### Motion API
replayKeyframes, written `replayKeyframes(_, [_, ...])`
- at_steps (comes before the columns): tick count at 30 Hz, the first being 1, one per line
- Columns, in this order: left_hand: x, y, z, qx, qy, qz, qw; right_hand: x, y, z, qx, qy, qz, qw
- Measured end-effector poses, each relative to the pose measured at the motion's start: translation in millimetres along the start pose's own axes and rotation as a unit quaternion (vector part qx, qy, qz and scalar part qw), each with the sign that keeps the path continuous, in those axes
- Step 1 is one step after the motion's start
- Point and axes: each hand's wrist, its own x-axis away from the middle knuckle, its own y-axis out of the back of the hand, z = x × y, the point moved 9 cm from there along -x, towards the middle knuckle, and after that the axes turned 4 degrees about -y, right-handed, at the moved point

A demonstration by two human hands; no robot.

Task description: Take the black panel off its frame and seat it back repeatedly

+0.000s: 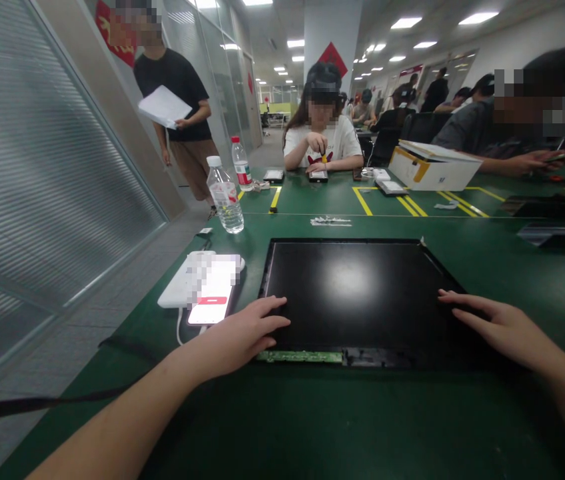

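A black display panel (pixel 352 293) lies flat on the green table in front of me, its screen facing up and reflecting a ceiling light. Along its near edge a green circuit board strip (pixel 305 357) is exposed. My left hand (pixel 257 327) rests at the panel's left side, fingers stretched over the edge onto the screen. On the opposite side, my right hand (pixel 495 323) has its fingers extended over the panel's right edge. Neither hand is wrapped around anything. Left of the panel, a lit phone (pixel 212 297) lies against a white flat box-shaped device (pixel 175 287) with a cable.
Two water bottles, a nearer clear one (pixel 226 200) and a red-capped one (pixel 241 163), stand at the back left. Across the green table (pixel 282 420), a person handles a small device (pixel 318 176). A white box (pixel 432 167) sits back right. Dark panels (pixel 562 235) lie far right.
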Motion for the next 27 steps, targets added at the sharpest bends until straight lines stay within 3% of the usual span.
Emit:
replayKeyframes(5, [-1.7,13.6,10.8,-0.035,0.043,-0.064,0.996,2.2,4.5,-1.9,0.000,-0.004,-0.022,1.000])
replayKeyframes(10, [0.0,28.7,27.6,-0.109,0.117,-0.161,0.974,-0.7,23.1,-6.4,0.056,0.012,-0.111,0.992])
replayKeyframes(18, [-1.2,23.0,31.0,-0.139,0.137,-0.150,0.969,-11.4,20.7,-34.1,0.145,-0.054,-0.088,0.984])
replayKeyframes(27, [-9.0,12.2,27.2,-0.120,0.117,-0.133,0.977,-13.0,16.4,-31.3,0.184,-0.053,-0.076,0.979])
